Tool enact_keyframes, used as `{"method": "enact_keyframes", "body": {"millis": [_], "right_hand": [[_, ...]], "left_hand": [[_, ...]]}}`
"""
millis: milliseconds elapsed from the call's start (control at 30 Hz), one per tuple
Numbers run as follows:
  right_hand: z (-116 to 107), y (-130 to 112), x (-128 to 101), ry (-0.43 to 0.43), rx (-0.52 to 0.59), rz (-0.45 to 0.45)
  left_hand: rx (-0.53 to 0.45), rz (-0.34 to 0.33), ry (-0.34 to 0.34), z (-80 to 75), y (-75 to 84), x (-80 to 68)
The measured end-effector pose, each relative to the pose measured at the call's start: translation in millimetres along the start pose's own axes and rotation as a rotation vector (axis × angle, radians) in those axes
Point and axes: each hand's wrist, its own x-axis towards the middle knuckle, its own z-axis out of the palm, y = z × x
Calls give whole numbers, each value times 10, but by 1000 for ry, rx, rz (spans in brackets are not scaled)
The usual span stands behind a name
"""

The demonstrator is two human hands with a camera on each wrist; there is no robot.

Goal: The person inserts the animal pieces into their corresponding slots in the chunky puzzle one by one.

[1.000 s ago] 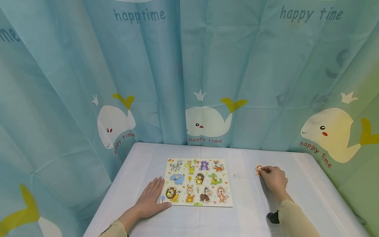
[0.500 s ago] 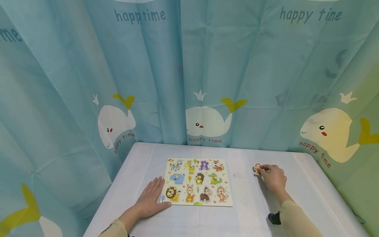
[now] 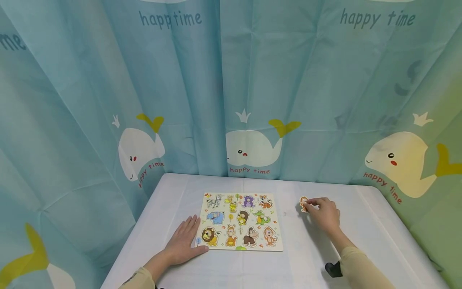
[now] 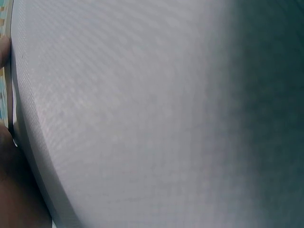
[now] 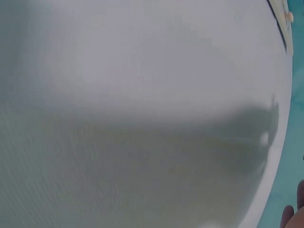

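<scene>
A small orange animal puzzle piece with a pale border is pinched between thumb and fingertips of my right hand. It is held right of the board, with a shadow cast on the tablecloth beneath. The puzzle board, cream-coloured with several cartoon animals, lies flat at mid-table. My left hand rests flat with straight fingers along its left edge, thumb at the near left corner. In the left wrist view, fingers touch the board's rim. The right wrist view catches only fingertips of the right hand; the piece is out of that view.
A white cloth covers the table. Behind it and at both sides hangs a blue curtain with whale prints. A dark strap-like thing sits at the right wrist, by the sleeve.
My right hand has lifted the puzzle piece off the table and moved left with it, nearer the board. The left hand and the board stay in place.
</scene>
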Motion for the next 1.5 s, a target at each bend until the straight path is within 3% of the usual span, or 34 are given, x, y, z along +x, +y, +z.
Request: {"method": "enact_keyframes", "body": {"millis": [833,1100,1500], "right_hand": [[148,-542,-239,-42,93,-147],[206,-620,-311,-58,111,-171],[265,-700,-375,-92,107,-172]], "left_hand": [[-16,25,20,14,-31,-20],[-49,62,72,57,-59,-33],[-4,15,14,-19,15,-20]]}}
